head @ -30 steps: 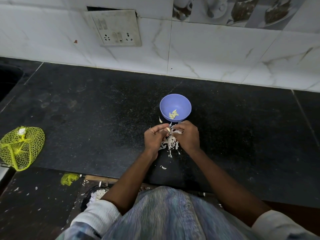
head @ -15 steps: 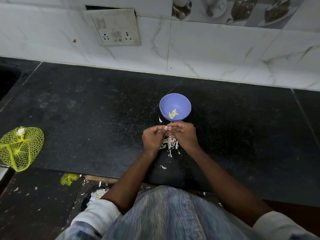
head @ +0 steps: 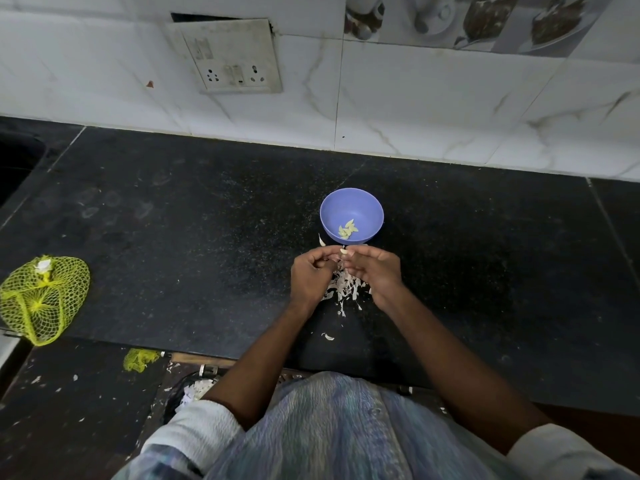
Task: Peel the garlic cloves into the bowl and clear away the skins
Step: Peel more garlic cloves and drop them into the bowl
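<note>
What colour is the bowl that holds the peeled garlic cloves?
The bowl is light purple-blue, seen best in the head view.

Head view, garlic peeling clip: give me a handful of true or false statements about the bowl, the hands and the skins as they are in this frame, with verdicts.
1. The round purple plastic bowl holds a few peeled garlic cloves. True.
2. The left hand and right hand meet at a pale garlic clove just in front of the bowl. True.
3. The pile of white garlic skins lies inside the bowl. False: it lies on the black stone counter, under the hands.
4. The yellow mesh net bag sits to the right of the bowl. False: it is far to the left, at the counter's edge.
5. The bowl is tipped over. False: it stands upright.
</note>
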